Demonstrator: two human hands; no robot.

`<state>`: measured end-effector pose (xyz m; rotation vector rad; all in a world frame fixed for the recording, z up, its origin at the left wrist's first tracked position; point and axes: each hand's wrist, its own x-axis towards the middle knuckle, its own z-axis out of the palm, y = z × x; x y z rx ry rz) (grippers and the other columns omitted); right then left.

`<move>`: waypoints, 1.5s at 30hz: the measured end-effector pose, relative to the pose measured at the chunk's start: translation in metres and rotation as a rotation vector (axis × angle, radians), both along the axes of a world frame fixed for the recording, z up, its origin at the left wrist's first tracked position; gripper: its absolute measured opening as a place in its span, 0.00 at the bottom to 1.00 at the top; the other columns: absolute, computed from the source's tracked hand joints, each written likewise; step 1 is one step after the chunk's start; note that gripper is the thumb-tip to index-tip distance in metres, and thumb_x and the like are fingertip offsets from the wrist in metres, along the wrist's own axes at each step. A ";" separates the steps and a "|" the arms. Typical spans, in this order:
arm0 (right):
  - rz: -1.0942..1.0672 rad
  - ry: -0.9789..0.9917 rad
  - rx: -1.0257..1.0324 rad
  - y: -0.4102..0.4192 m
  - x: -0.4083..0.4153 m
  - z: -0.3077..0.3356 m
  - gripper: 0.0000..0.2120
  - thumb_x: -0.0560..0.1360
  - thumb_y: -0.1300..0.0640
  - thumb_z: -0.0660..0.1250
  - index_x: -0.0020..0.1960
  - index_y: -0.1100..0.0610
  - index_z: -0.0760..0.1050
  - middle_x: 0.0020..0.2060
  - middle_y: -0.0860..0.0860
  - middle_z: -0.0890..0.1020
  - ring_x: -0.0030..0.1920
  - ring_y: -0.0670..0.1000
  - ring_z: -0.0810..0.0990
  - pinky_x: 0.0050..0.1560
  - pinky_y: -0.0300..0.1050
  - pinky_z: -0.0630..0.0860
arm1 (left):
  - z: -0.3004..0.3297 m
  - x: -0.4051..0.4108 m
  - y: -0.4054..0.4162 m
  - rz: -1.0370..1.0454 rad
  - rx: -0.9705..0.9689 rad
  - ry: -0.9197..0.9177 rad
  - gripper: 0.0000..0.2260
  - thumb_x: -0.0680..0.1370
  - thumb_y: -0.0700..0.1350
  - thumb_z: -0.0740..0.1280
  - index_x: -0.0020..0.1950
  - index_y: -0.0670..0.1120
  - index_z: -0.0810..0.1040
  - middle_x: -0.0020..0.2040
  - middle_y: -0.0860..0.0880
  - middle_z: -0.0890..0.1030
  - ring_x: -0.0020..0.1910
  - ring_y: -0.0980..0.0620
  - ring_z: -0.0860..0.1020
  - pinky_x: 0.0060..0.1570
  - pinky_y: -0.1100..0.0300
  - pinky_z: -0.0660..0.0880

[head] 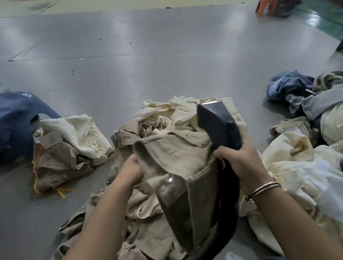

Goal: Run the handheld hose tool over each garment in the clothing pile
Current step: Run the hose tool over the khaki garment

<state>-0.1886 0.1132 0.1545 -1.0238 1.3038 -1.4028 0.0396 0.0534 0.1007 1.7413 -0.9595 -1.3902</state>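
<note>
1. Grey floor (116, 67) carried everything, no bench; clothing lay straight on it, with an orange plastic chair (267, 1) far off at the top right.
2. Right hand (237, 158) was wrapped round the handle of the dark handheld hose tool (216, 122), fingers curled tight; the tool's head pointed up and away, just over the beige garment (168, 151) at the centre.
3. Black ribbed hose (212, 251) ran from the tool down under the right forearm and curved along the bottom edge of the view.
4. Left hand (131, 170) pinched a bunched fold of the beige garment, lifting it off the central heap (135, 230) (fingertips hidden in the cloth).
5. Small stack of cream and tan garments (66, 150) sat to the left, touching a dark blue piece (1, 125); it looked like a set-aside lot, though I could not tell if it had been treated.
6. Mixed pile (316, 134) of cream, grey and denim pieces lay at the right, loose and tumbled, likely waiting.
7. Progress judged as partway: one garment in hand, the central heap and probably the right pile left.
8. No bins, bags or baskets showed, so no container contents to report.
</note>
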 end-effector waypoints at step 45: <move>0.185 -0.106 -0.021 0.001 -0.005 0.011 0.23 0.58 0.66 0.68 0.48 0.45 0.77 0.36 0.52 0.80 0.36 0.50 0.78 0.32 0.41 0.75 | 0.052 -0.038 0.040 -0.081 -1.489 -0.915 0.11 0.71 0.37 0.71 0.30 0.47 0.79 0.29 0.51 0.71 0.30 0.52 0.70 0.41 0.55 0.60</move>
